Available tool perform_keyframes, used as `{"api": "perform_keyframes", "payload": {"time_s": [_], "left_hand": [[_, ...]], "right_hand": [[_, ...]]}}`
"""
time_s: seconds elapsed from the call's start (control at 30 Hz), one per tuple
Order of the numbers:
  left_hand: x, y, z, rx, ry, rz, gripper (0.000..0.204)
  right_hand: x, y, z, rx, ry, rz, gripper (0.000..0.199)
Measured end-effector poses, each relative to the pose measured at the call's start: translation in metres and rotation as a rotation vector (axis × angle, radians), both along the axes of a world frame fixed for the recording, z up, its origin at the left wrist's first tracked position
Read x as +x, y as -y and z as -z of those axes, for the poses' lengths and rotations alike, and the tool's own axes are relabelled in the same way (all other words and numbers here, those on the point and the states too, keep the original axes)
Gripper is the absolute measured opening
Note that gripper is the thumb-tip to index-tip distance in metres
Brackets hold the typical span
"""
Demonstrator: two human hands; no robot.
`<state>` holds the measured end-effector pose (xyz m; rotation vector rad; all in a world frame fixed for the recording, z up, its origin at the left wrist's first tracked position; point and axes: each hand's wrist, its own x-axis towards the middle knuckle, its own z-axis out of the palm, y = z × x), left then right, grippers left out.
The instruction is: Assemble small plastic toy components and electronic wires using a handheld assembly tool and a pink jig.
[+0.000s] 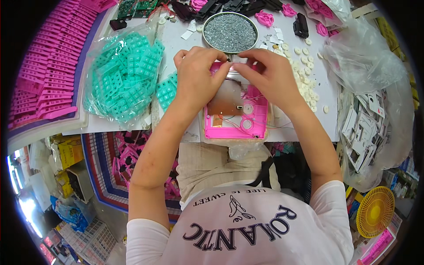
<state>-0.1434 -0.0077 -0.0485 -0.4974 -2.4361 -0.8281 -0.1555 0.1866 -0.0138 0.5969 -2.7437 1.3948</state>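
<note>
A pink plastic housing (pixel 214 133) lies at the table's near edge in front of me. In it sit a shiny brownish plate (pixel 226 98), thin red wires (pixel 263 102) and white round parts (pixel 248 108). My left hand (pixel 198 73) and my right hand (pixel 271 77) meet over the housing's far end. On each, thumb and forefinger are pinched together, the two pinches nearly touching. A small dark piece shows between the fingertips, too hidden to name. Just beyond them stands a round tin of small silver screws (pixel 230 33).
Left stands a clear bag of turquoise keypads (pixel 126 75), beside stacked pink parts (pixel 53 62). Small white discs (pixel 307 59) lie scattered to the right, near a bag of white plastic pieces (pixel 364 128). Black parts (pixel 301 26) and green circuit boards (pixel 132 8) line the far side.
</note>
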Motion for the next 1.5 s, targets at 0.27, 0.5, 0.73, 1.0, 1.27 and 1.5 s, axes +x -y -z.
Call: {"api": "perform_keyframes", "payload": {"time_s": [0.27,0.5,0.73,1.0,1.27,1.5], "left_hand": [[0.017,0.006,-0.008,0.536,0.573,0.097,0.014],[0.017,0.007,0.000,0.517,0.589,0.188,0.016],[0.024,0.004,0.006,0.592,0.478,0.164,0.016],[0.030,0.004,-0.002,0.536,0.496,0.127,0.013],[0.030,0.005,-0.003,0.383,0.431,0.097,0.011],[0.030,0.006,0.004,0.512,0.348,0.110,0.009]], "right_hand": [[-0.019,0.007,0.014,-0.214,-0.132,-0.262,0.012],[-0.011,-0.005,0.017,-0.243,-0.216,-0.323,0.013],[0.001,-0.006,0.013,-0.192,-0.005,-0.205,0.015],[0.002,0.002,0.023,-0.137,-0.230,-0.174,0.015],[0.011,0.002,0.013,-0.141,-0.114,-0.161,0.012],[0.011,-0.001,0.021,-0.106,-0.304,-0.210,0.022]]}}
